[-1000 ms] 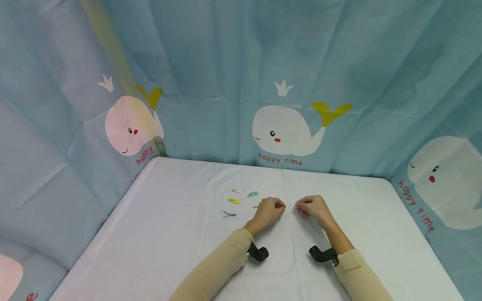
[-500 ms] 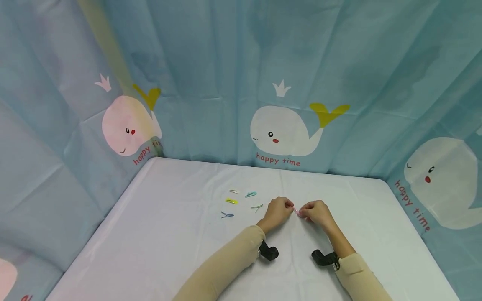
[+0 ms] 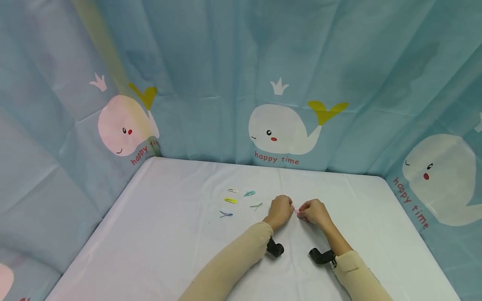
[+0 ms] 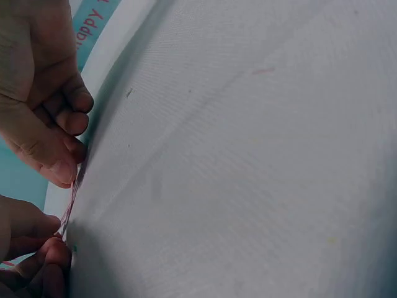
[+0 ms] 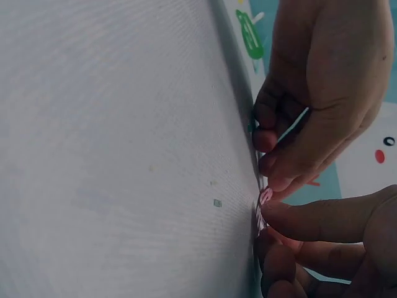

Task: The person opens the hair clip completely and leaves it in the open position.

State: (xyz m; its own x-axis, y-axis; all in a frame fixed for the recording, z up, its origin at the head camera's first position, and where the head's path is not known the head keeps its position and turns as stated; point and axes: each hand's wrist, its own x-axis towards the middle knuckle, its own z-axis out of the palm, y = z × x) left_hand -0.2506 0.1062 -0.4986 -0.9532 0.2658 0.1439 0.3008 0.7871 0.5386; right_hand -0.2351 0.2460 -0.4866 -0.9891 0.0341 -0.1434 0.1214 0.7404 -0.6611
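Note:
Between my two hands, low over the white table, is a small pink hair clip [image 3: 296, 210]. My left hand [image 3: 281, 212] pinches its far-left end with thumb and finger, the back of the hand toward the head camera. Thumb and fingertips of my right hand [image 3: 315, 212] pinch the other end. From the right wrist, the pink clip [image 5: 265, 197] shows as a narrow strip, partly covered by fingertips. The left wrist view has it edge-on as a thin pink band [image 4: 70, 200] bridging both hands.
Left of the hands lie several hair clips: a green one [image 3: 256, 205] and a blue one [image 3: 226, 214], both spread in a V, plus a yellow one [image 3: 230, 200], a teal one [image 3: 249, 193] and a whitish one [image 3: 232, 190]. Behind the table [image 3: 169, 234] hangs a whale-print curtain [image 3: 211, 83].
My left hand has shifted right, toward the right hand, uncovering the green clip. The pink clip, hidden one second ago, now shows between the hands. The head view has shifted slightly.

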